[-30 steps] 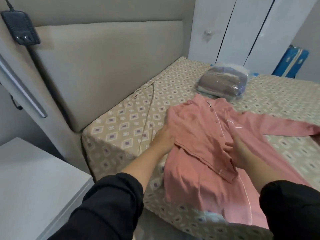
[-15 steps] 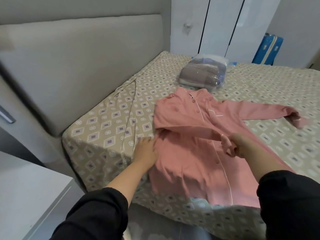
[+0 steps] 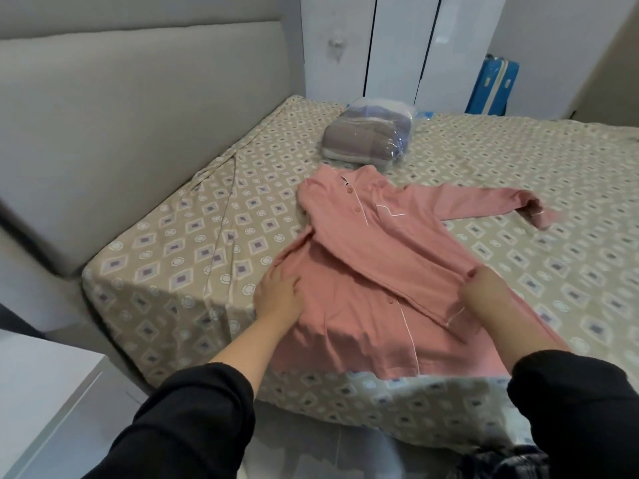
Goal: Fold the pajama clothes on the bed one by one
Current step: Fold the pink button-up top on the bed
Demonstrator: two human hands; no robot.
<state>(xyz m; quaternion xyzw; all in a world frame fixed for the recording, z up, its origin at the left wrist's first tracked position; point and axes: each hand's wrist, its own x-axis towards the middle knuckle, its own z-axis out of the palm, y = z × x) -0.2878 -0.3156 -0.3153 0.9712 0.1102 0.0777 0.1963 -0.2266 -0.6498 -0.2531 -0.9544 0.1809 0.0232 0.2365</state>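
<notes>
Pink pajama top (image 3: 363,305) lies buttons-up at the near corner of the bed (image 3: 173,254), one sleeve folded across its front, the other stretched out rightward. Our left grip (image 3: 276,295) rests flat on its left edge, fingers relaxed. Our right grip (image 3: 484,292) pinches the folded sleeve near its cuff.

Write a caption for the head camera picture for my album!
Left hand presses a pink pajama top flat on the bed while right hand holds its folded-over sleeve.
</notes>
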